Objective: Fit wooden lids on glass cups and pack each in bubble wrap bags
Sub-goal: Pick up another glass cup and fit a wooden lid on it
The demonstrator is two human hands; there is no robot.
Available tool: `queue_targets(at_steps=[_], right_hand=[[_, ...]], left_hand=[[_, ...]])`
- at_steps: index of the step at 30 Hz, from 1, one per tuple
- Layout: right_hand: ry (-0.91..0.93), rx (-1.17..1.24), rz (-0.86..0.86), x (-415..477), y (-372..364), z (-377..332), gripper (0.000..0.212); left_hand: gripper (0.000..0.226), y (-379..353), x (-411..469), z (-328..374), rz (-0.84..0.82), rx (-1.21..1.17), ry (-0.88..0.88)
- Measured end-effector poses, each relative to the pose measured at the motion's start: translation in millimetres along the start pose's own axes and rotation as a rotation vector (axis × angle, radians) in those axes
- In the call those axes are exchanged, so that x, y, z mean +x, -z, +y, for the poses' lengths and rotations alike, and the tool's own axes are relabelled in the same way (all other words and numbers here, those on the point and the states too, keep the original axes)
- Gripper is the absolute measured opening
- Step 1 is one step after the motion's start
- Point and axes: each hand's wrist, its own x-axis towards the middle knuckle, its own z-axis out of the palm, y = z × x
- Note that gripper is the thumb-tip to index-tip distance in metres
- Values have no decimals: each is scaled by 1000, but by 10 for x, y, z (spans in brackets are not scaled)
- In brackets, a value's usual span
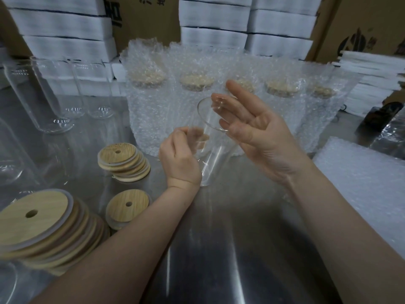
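**Head view: unlidded glass cup [215, 150] held tilted above the steel table [219, 260], centre of scene.**

The left hand [179, 161] has its fingers curled round the cup's lower body. The right hand [260, 134] is spread flat and holds nothing, with its fingers at the rim. Risk: we judge that a one-handed grip on smooth glass may slip, and the tilted cup would then strike the table. No lid is in hand. The wooden lid stacks [123, 162] lie near left, beyond the left forearm, so the right hand would have to reach across. Packed cups [197, 95] in their bubble wrap bags stand just behind, and a wide swing could topple them. Empty cups [50, 95] stand far left. Flat bubble wrap bags [361, 178] lie at right.
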Motion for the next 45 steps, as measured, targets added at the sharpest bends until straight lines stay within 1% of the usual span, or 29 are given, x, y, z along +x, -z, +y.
queue_targets(at_steps=[4,8,11,12,14,15,17,20,24,28,32,34,36,39,40,41,43,45], right_hand=[[118,-204,97,-32,-88,-25,80],[222,-373,208,-49,-218,-33,64],[256,-426,302,-52,-286,-41,56],[260,-434,332,-52,-304,-48,53],[255,-437,385,-46,-342,-66,49],[246,-424,409,-39,-358,-77,47],[224,-361,461,-25,-364,-98,43],[176,-268,518,-6,-326,-123,39],[74,-175,561,8,-253,-125,38],[-19,42,611,24,-164,-138,37],[-118,181,636,46,-121,-129,37],[-163,293,643,60,-95,-122,37],[-187,418,609,65,-64,-113,34],[-146,585,468,57,-59,-84,33],[-128,558,424,56,-69,-69,30],[-113,479,389,55,-84,-49,27],[-89,264,319,50,-110,6,17],[-73,72,238,36,-125,54,14]], left_hand=[[36,-6,0,22,3,52,-26],[34,-4,-16,47,-9,139,-97],[33,-9,-38,64,-15,248,-202],[35,-9,-39,75,-21,286,-228],[47,1,-37,88,-39,354,-293],[52,7,-41,94,-53,374,-320],[56,13,-61,116,-87,393,-343],[53,18,-101,146,-104,446,-392],[48,26,-110,158,-122,485,-467],[44,27,-119,156,-138,523,-552],[42,33,-96,137,-115,530,-595],[41,33,-79,130,-100,527,-611],[40,26,-68,136,-87,473,-552],[34,-10,-45,182,-33,260,-313],[33,-28,-40,209,-4,186,-242],[33,-48,-36,229,26,106,-171],[35,-90,-43,275,81,-81,3],[39,-117,-58,316,118,-243,213]])
